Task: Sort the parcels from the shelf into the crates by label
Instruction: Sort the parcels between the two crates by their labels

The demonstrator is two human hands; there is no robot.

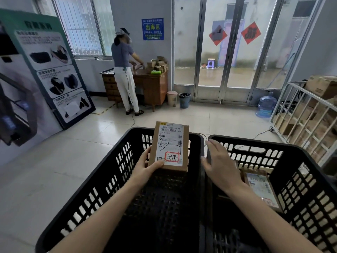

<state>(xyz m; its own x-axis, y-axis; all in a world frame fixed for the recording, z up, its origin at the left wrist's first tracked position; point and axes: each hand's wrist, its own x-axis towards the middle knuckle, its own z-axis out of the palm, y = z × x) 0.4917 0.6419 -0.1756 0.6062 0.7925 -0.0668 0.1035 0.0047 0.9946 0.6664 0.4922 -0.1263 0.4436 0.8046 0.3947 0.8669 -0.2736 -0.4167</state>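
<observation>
Left crate (pixel 109 179): nearest, black.
Left hand (pixel 145 164): above the left crate, pinching the near end of the parcel (pixel 170 145).
Parcel: over the left crate, label up, long axis running away from the grip; straight down likely lands it inside.
Right hand (pixel 218 165): spread, holding nothing, over the left crate's right rim.

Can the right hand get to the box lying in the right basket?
Probably yes. The right hand is open and empty, hovering just beside the parcel in the right crate. The crate has no lid, and nothing lies on top of the parcel.
</observation>
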